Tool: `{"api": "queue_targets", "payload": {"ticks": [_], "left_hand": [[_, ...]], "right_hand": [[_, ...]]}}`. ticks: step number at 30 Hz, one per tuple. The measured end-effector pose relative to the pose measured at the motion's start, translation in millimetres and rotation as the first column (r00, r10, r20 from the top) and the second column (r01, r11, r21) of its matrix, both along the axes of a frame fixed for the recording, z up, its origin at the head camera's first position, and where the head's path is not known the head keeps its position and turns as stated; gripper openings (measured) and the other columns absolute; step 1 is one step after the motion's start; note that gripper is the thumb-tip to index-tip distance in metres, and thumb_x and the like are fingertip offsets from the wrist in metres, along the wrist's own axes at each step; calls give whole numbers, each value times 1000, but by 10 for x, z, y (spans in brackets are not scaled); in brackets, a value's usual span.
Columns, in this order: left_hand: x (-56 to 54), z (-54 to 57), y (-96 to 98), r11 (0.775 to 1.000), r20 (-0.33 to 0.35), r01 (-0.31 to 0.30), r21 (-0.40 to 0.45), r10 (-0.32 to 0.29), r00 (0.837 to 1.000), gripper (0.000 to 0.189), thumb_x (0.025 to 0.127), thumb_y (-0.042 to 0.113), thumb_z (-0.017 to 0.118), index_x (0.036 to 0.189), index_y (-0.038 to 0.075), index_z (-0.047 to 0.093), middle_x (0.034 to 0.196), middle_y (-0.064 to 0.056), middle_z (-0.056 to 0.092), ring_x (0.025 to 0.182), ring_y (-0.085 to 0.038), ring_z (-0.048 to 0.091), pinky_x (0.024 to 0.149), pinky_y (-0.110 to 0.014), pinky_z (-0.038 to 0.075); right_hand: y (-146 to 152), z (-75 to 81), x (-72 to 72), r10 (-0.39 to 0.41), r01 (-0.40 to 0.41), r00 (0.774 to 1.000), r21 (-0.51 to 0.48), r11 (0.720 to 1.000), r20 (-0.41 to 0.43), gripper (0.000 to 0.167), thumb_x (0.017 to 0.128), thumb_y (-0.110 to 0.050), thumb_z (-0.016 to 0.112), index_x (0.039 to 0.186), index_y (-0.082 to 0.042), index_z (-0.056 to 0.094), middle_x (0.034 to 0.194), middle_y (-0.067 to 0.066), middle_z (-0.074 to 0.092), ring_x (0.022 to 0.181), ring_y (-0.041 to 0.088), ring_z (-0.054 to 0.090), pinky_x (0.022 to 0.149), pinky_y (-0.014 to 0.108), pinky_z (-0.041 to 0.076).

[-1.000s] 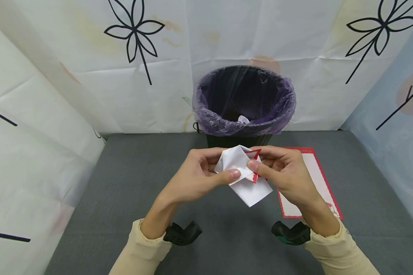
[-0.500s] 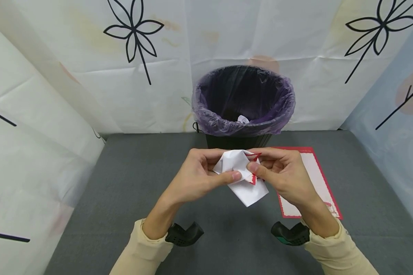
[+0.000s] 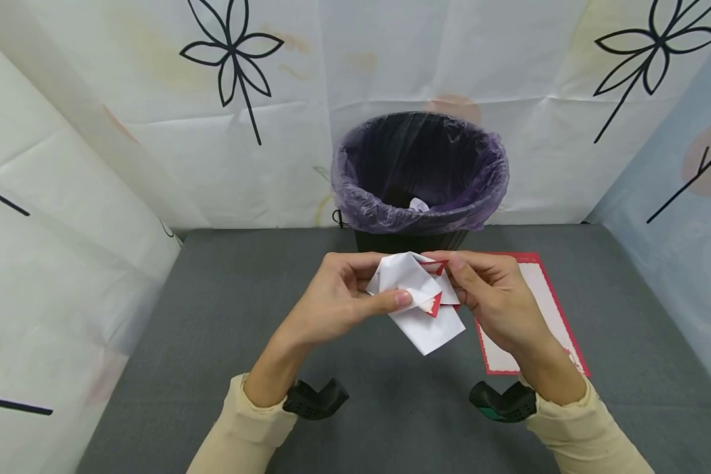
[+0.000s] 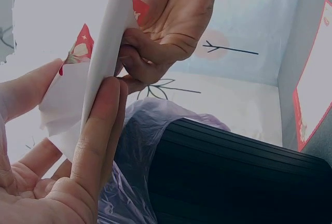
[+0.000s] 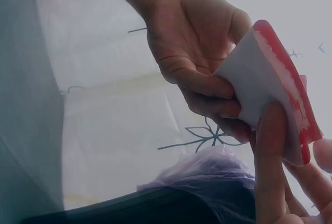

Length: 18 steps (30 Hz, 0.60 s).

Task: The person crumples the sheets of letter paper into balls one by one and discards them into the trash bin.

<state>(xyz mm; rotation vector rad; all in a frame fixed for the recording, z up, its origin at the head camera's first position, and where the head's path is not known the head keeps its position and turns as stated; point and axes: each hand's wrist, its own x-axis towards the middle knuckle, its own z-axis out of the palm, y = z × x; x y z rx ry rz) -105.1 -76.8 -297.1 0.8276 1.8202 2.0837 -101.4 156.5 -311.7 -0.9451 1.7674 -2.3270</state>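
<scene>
A folded sheet of paper [image 3: 429, 329], white with red-edged corners, is held up between both hands above the table. My left hand [image 3: 326, 309] grips its left side, thumb flat across the front and fingers behind, as the left wrist view confirms. At the upper right red corner, my right hand [image 3: 498, 296] pinches the paper with thumb and index finger. Seen from the right wrist, one right finger lies along the back of the paper [image 5: 249, 73], and the thumb tip is close to its red edge. Part of the folds is hidden by the fingers.
A red-bordered white sheet [image 3: 542, 296] lies flat on the grey table [image 3: 231, 296], partly beneath the right forearm. At the back stands a black bin with a purple liner [image 3: 355, 197], with crumpled white paper [image 3: 418, 205] inside. Printed cloth walls [image 3: 154, 178] surround the table.
The right thumb has lifted from the middle of the paper's front and moved up to the upper right corner, uncovering a red-tipped flap. The left hand keeps its grip.
</scene>
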Motion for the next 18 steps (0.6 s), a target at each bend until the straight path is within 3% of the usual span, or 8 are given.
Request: {"api": "queue_targets", "payload": {"ticks": [3,6,11,18], "left_hand": [[0,0,-8,1000,-5,6,3,-6,1000,31,85,-11,73,116,-11,68,98,-16,72,79,-25,72,76,-40,61],[-3,1,-13,1000,-18,12,-4,-12,1000,33,86,-9,73,118,-9,68,100,-17,73,80,-27,73,75,-39,61],[-6,0,-29,999,-48,31,-34,-33,998,34,86,-6,74,120,-8,68,102,-16,73,80,-29,73,74,-38,61],[-12,9,-64,994,-20,105,-36,-106,994,34,87,-7,72,120,-9,67,100,-17,72,80,-26,71,73,-39,61]], "right_hand": [[7,-9,-2,6,-6,1000,5,1000,3,30,105,4,47,125,3,69,99,7,69,89,19,67,67,31,60],[13,-23,-10,-2,1,1000,18,1000,4,28,101,9,53,122,2,70,110,12,72,86,20,69,67,30,60],[12,-36,-21,-1,1,1000,20,1000,-19,26,97,13,57,117,5,71,103,13,73,82,19,70,68,29,60],[26,-18,-21,23,-22,1000,31,999,-20,19,95,12,60,108,6,73,95,12,73,77,18,70,65,27,59]]}}
